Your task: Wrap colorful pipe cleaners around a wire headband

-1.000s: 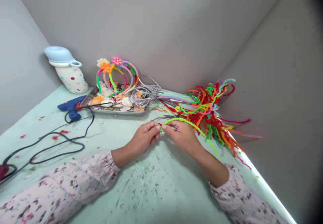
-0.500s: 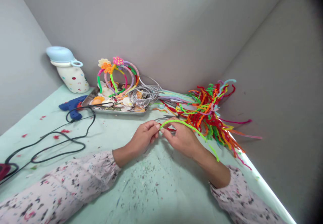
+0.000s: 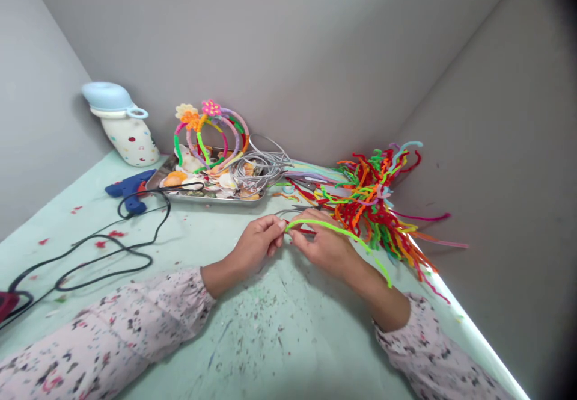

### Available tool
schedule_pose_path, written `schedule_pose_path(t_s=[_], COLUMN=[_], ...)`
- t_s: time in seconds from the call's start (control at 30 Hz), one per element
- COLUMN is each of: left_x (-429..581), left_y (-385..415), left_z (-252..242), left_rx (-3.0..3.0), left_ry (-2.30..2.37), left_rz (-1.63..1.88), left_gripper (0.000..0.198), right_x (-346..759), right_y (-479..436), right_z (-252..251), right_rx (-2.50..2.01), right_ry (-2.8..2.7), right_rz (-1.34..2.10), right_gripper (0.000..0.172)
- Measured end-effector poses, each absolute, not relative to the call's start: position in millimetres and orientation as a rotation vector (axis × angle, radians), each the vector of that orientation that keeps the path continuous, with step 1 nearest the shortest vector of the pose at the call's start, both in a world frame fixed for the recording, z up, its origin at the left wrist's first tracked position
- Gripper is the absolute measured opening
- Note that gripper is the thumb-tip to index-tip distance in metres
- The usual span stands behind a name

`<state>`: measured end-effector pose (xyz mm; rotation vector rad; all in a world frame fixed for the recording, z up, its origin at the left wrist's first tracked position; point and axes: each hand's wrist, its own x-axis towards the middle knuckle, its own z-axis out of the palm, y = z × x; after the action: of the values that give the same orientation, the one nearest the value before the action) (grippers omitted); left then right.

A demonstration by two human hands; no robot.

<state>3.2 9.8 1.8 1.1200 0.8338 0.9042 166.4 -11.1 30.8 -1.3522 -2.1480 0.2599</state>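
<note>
Left hand (image 3: 256,243) pinches the tip of the lime-green pipe cleaner (image 3: 336,227) against a red fuzzy strand (image 3: 306,231) the right hand (image 3: 329,252) seems to grip, green arching across it; likely wrapping, next turn probably needing steady left pressure.

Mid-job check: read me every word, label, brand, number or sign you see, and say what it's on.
None readable in this view.
White bottle: small coloured prints, too small to tell whether any are letters.
Blue glue gun: no legible marking.
Bright green pipe cleaner: no lettering visible.
</note>
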Motion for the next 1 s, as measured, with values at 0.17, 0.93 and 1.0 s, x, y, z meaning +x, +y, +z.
schedule_pose_path(t_s=[0.17, 0.93, 1.0], left_x=[3.5, 3.0, 3.2], left_y=[10.2, 12.5, 12.3], left_z=[1.2, -2.5, -2.0], left_rx=[1.119, 1.106, 1.102], left_ry=[0.830, 0.825, 0.823], left_rz=[0.915, 0.932, 0.934], left_gripper=[0.028, 0.031, 0.030], right_x=[168.5, 175.0, 176.2], right_y=[-8.7, 0.5, 2.0], right_z=[30.3, 22.8, 19.6], right_rx=[-1.202, -0.814, -0.806], right_ry=[-2.222, -2.290, -2.290], right_rz=[0.143, -0.222, -0.229], right_gripper=[0.014, 0.012, 0.013])
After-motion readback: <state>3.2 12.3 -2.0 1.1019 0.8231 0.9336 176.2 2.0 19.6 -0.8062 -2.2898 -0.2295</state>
